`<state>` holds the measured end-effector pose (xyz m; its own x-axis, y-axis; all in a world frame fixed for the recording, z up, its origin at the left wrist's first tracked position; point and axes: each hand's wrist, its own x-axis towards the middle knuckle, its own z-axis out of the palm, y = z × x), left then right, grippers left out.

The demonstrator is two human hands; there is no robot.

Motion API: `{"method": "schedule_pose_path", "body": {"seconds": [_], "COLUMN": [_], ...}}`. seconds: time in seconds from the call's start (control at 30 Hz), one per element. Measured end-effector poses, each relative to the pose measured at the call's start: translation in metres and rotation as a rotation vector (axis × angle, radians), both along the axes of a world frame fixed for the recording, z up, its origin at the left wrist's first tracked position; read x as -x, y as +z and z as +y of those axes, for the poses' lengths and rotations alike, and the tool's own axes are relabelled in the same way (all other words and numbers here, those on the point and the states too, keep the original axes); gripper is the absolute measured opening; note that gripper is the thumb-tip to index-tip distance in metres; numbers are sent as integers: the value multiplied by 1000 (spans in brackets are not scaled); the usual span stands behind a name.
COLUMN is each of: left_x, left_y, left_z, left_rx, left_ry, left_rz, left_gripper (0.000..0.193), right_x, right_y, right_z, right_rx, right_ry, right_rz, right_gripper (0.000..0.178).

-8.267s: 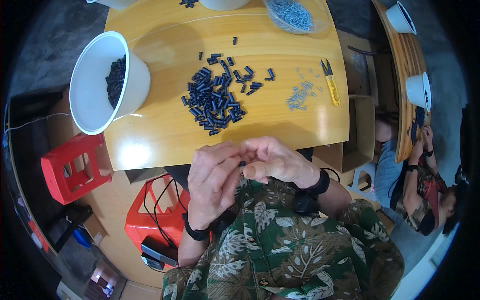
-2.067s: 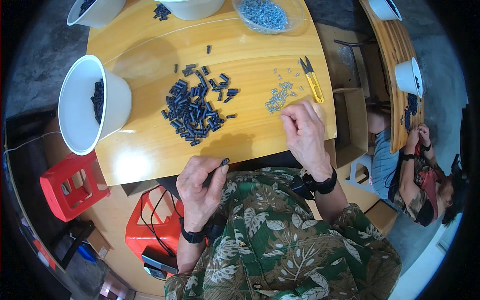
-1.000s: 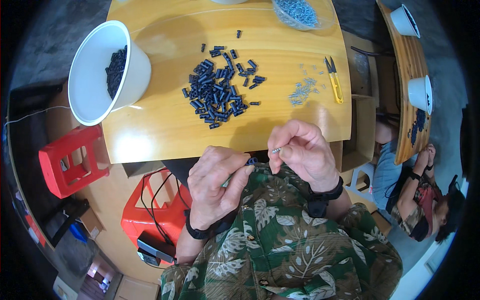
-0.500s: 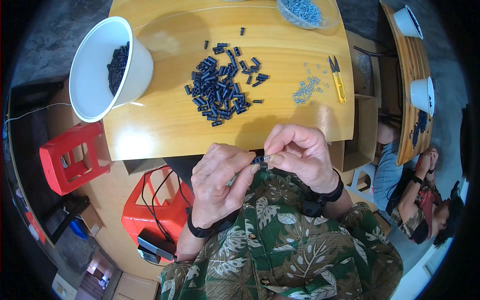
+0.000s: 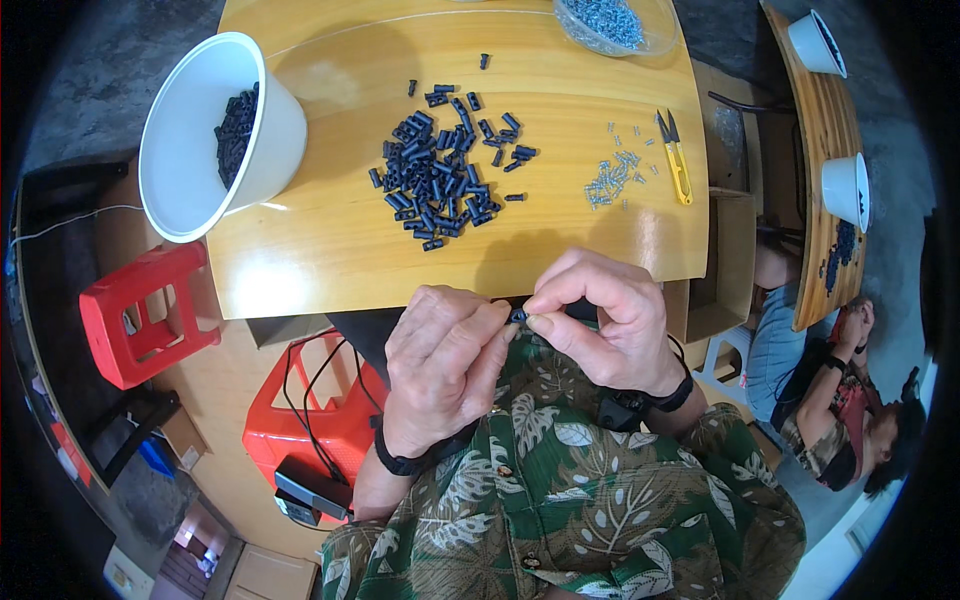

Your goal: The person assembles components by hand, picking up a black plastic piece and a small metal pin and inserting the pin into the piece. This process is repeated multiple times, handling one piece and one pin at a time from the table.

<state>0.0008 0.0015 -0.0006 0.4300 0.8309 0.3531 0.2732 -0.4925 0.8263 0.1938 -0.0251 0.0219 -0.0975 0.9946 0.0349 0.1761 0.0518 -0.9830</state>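
Observation:
Just off the table's near edge, my left hand [image 5: 442, 350] pinches a small black plastic part [image 5: 517, 315] between thumb and forefinger. Against its right end, my right hand [image 5: 605, 325] is closed, thumb tip and forefinger meeting at the part. The small silver screw in those fingertips is now hidden. Beyond my hands lies a loose pile of similar black plastic parts [image 5: 430, 185]. Several small silver screws [image 5: 615, 180] are scattered at the right of the table, beside yellow-handled thread snips [image 5: 680, 170].
A white bucket [image 5: 285, 130] with black parts stands at the table's left edge. A clear bowl of screws [image 5: 650, 40] sits at the far right. Red stools [image 5: 110, 330] stand at left. Another person [image 5: 840, 400] sits at a second table [image 5: 815, 270] on the right.
My right fingertips have come closer to the black part, moving slightly left. The silver screw that showed between them and the part is out of sight. My left hand keeps its hold.

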Motion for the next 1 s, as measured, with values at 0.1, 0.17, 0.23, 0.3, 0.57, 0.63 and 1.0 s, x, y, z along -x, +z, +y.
{"method": "schedule_pose_path", "body": {"seconds": [0.1,0.17,0.23,0.3,0.57,0.63,1.0], "left_x": [1,1,0,0,0,0,2], "left_y": [0,0,2,3,3,2,-7], "left_z": [-1,-1,0,1,1,1,1], "left_rx": [-15,-24,-38,-52,-90,-94,63], "left_ry": [6,4,-14,-32,-54,-59,7], "left_rz": [12,11,10,7,-3,-9,1], "left_gripper": [29,30,30,30,33,33,26], "right_x": [0,-3,-5,-7,-8,-7,6], "right_y": [0,-3,-8,-11,-21,-25,-36], "right_z": [0,-1,-3,-5,-3,-3,2], "right_rx": [-34,51,142,233,606,617,647], "right_ry": [1,26,27,29,77,87,40], "right_rz": [-16,103,218,333,728,751,793], "right_gripper": [10,9,8,8,14,15,15]}}
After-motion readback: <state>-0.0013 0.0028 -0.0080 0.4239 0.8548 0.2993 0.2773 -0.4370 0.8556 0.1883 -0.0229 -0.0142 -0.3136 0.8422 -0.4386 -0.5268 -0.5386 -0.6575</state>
